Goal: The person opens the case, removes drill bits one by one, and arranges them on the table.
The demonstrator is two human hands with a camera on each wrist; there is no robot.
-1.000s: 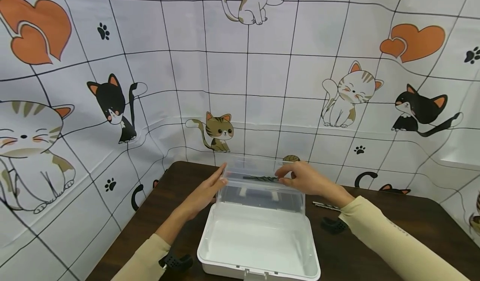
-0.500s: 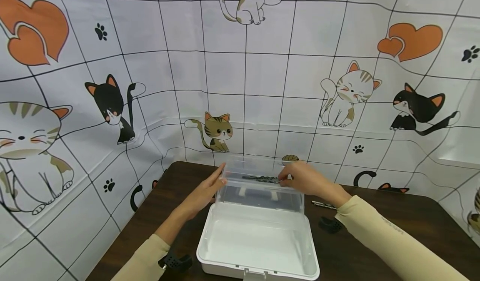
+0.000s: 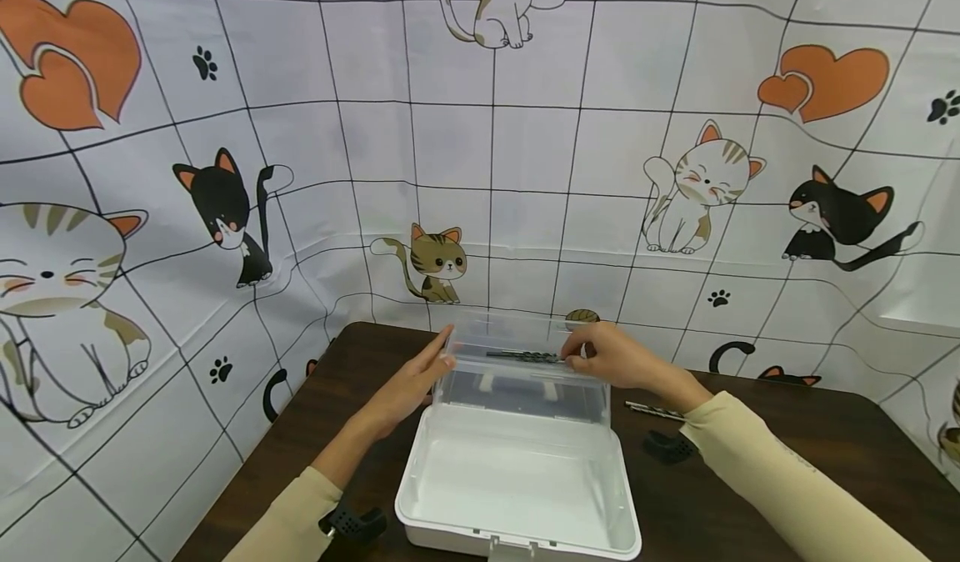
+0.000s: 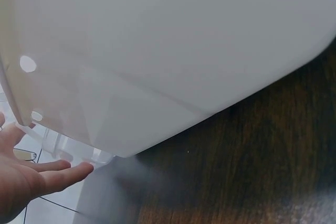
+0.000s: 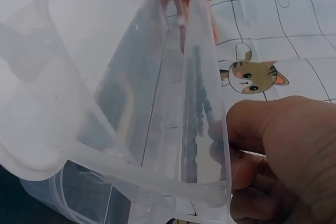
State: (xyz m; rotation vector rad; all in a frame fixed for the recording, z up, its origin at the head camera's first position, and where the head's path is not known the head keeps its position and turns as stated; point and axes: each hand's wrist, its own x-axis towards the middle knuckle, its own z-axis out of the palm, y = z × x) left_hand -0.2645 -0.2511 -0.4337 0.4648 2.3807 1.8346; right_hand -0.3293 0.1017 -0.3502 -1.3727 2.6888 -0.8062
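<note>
A white box (image 3: 517, 479) stands on the table with its clear lid (image 3: 525, 391) raised at the back. Several dark drill bits (image 3: 525, 355) lie in a clear compartment at the lid's top; the right wrist view shows these bits (image 5: 200, 114) through the wall. My right hand (image 3: 622, 360) is at that compartment's right end, its curled fingers (image 5: 247, 135) close to the bits' ends; I cannot tell whether it grips one. My left hand (image 3: 405, 387) touches the lid's left edge, fingers fairly straight. In the left wrist view the hand (image 4: 26, 184) is beside the clear plastic.
Silver drill bits (image 3: 652, 411) lie on the dark wooden table (image 3: 720, 479) right of the box, partly behind my right forearm. A clasp (image 3: 512, 548) sits at the box's front. A cat-printed sheet (image 3: 525, 170) hangs behind the table.
My right hand has shifted slightly right along the compartment, showing more of the drill bits' right ends. The left hand and the box have stayed in place.
</note>
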